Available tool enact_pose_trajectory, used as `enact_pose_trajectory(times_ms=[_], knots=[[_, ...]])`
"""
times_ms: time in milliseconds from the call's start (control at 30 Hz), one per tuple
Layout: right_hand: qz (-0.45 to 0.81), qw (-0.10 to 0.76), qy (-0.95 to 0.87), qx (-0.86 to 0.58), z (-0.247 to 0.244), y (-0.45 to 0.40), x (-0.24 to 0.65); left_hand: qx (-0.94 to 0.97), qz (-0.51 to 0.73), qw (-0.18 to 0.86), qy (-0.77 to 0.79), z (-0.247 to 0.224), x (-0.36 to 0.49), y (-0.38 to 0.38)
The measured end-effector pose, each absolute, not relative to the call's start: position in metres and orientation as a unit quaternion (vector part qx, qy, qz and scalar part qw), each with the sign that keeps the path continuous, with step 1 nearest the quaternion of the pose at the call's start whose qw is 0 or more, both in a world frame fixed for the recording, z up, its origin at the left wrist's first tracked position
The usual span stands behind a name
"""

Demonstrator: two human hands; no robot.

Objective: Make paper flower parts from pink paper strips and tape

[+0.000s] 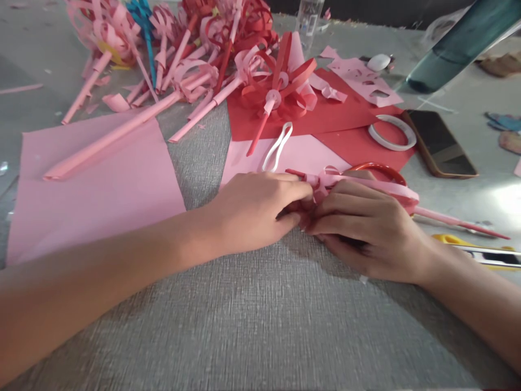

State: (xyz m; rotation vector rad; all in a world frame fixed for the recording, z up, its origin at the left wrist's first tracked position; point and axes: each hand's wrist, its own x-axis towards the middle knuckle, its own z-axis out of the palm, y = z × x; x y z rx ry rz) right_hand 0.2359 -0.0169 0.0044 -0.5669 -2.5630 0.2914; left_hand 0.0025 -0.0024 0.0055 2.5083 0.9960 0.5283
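Note:
My left hand (260,209) and my right hand (366,228) meet at the fingertips just above the grey table. Both are closed, thumbs pressed to fingers; whatever small thing they pinch is hidden. Right behind them lies a pink and red paper flower (378,187) with rolled stems, partly covered by my right hand. A looped white band (278,146) rests on a pink sheet beyond my left hand. Farther back, a red and pink paper flower (272,98) lies on red paper (342,122).
Many curled paper flowers (179,49) are piled at the back left, near a large pink sheet (97,201). On the right are a white tape roll (393,133), a phone (440,144), a yellow cutter (488,254) and a tilted teal bottle (456,46).

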Motion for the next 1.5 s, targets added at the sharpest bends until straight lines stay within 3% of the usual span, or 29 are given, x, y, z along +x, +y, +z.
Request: enact_pose_trajectory(times_ms=[433,1500], knots=[[0.092,0.260,-0.938,-0.208,0.0026,-0.0167,0.2379,0.895,0.191,0.193,0.353,0.0061,0.0031,-0.0027],[0.080,0.199,-0.957,-0.197,0.0077,-0.0155,0.2365,0.901,0.183,0.176,0.352,0.0075,0.0033,-0.0021]])
